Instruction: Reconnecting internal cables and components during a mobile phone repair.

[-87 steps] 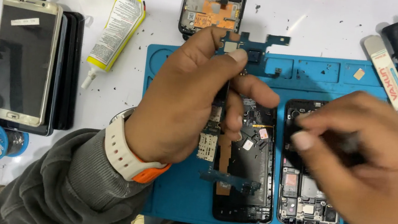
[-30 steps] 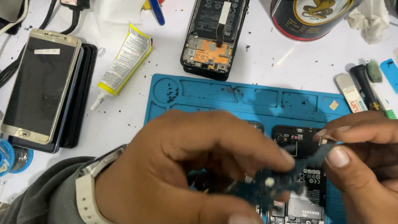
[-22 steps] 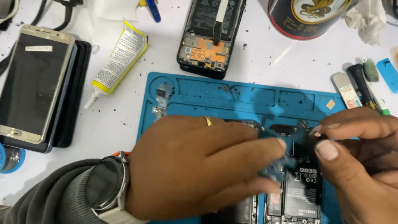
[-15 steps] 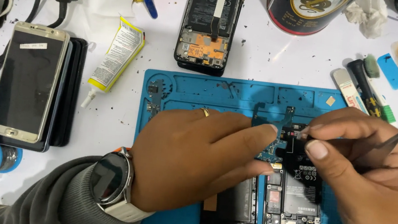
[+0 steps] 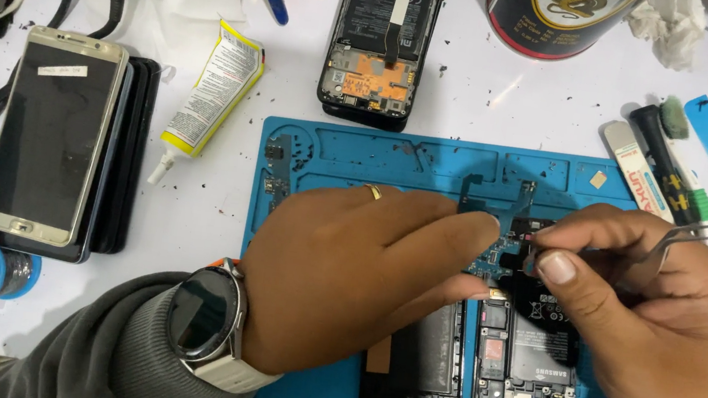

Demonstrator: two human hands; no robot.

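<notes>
Left hand (image 5: 362,281), with a gold ring and a round watch at the wrist, lies over the blue mat (image 5: 332,156) with its fingers drawn together, pinching the edge of a small circuit board (image 5: 501,244) that it holds just above the two opened phones. Right hand (image 5: 662,327) comes in from the mat's right side, its thumb and forefinger closed on a pair of metal tweezers (image 5: 678,237) whose tips, hidden behind the thumb, point at the board. Under the board, on the mat's lower half, the two phones lie side by side with their backs off: the left one (image 5: 414,373) is partly covered by the left hand, the right one (image 5: 527,364) shows its dark insides. Beyond the mat's top edge lies a third opened phone (image 5: 382,40) with an orange part showing. Left of the mat rest a tube of glue (image 5: 209,96) and a stack of phones (image 5: 55,144).
</notes>
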